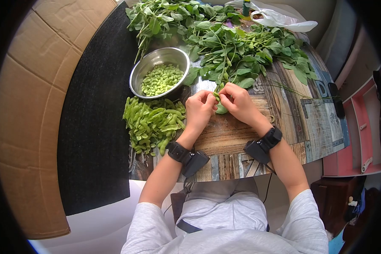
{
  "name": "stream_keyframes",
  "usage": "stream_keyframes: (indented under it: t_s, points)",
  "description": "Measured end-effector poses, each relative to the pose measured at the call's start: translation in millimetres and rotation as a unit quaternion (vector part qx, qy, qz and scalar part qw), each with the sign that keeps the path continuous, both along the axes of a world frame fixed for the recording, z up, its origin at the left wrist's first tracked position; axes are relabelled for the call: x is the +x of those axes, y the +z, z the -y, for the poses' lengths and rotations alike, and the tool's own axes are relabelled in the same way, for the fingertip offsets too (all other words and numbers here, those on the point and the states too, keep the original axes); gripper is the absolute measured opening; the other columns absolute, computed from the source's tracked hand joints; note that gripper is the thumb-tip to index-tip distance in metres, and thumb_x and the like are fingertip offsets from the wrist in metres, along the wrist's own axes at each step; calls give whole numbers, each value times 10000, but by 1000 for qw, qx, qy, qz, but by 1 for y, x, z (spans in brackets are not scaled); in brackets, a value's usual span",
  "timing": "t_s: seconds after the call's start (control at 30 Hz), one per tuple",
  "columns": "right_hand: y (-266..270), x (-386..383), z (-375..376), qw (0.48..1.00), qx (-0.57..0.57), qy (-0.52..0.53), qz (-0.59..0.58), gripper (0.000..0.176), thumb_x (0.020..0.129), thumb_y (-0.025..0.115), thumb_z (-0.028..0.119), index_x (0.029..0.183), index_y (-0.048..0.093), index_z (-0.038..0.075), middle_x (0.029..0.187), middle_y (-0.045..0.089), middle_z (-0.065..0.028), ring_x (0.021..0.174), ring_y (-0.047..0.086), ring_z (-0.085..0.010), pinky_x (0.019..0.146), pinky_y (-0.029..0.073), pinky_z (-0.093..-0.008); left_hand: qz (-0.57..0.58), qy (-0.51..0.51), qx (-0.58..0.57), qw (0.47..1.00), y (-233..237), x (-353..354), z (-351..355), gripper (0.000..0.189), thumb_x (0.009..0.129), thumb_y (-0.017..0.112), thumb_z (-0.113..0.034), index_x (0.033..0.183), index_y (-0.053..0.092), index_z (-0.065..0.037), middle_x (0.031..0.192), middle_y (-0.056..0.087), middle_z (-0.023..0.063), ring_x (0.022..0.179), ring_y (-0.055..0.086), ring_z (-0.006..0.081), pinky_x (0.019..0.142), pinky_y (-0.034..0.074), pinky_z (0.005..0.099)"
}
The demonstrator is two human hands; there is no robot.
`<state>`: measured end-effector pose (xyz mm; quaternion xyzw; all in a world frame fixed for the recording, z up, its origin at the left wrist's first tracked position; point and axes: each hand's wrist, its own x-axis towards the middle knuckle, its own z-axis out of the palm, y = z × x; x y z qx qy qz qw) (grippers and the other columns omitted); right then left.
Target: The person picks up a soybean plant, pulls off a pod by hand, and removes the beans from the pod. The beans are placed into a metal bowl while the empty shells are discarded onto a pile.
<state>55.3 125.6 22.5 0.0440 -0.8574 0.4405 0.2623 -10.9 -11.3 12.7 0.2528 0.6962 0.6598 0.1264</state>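
Both of my hands meet over the middle of the table, fingers pinched around a green soybean pod (216, 95). My left hand (199, 111) closes on its left side; my right hand (240, 103) pinches from the right, close to the leafy stems. Most of the pod is hidden by fingertips. Leafy soybean plants (237, 48) with pods lie heaped just beyond my hands. To the left stands a steel bowl (135, 78) with shelled green beans (161, 79) in it. A pile of soybean pods (152, 122) lies in front of the bowl, left of my left wrist.
The wood-patterned table (237, 144) has a curved front edge near my body. A white plastic bag (279, 19) is at the back right, and a dark phone-like object (336, 100) at the right edge. A black panel (93, 118) and cardboard (25, 127) stand left.
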Motion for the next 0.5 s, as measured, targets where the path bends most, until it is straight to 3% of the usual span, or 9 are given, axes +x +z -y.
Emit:
stream_keyframes:
  t_s: [0.33, 0.5]
  points:
    - [-4, -2, 0, 993, -94, -11, 70, 155, 802, 566, 126, 775, 579, -26, 711, 575, -100, 606, 527, -168, 557, 419, -283, 93, -4, 41, 995, -1, -1, -1, 163, 875, 511, -83, 855, 610, 45, 702, 621, 64, 547, 571, 86, 462, 452, 191]
    - [-12, -5, -4, 981, -168, 11, 95, 175, 827, 570, 148, 811, 599, -24, 710, 598, -46, 632, 512, -84, 577, 418, -247, 142, -24, 69, 987, -1, -3, 0, 158, 878, 512, -82, 867, 605, 45, 730, 623, 78, 568, 573, 93, 485, 462, 191]
